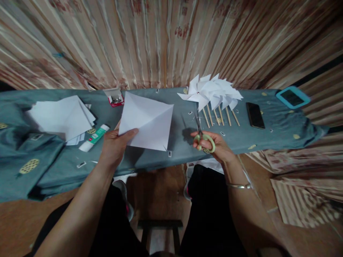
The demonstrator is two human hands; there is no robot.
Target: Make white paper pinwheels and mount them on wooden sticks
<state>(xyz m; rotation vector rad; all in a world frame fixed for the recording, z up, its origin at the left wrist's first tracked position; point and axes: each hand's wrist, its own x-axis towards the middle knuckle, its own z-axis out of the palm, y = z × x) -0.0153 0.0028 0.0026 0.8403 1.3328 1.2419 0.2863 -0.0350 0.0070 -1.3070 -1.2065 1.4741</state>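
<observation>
My left hand (115, 144) pinches the lower left edge of a white square paper sheet (150, 123), thumb on top. Diagonal creases run across the sheet, and a short slit shows near its lower right corner. In my right hand (214, 144) is a pair of scissors (198, 134) with pale green handles, fingers through the loops. The blades point away from me, apart from the sheet. Beyond the scissors lie several white paper pinwheels (210, 91) on wooden sticks, overlapping in a row.
Left of the sheet are a stack of white paper (61, 117), a glue stick (94, 138) and a small red box (115, 98) of metal pins. A dark phone (255, 115) and a blue-framed device (293, 97) lie at the right. A curtain (150, 43) hangs behind the cloth-covered table (184, 157).
</observation>
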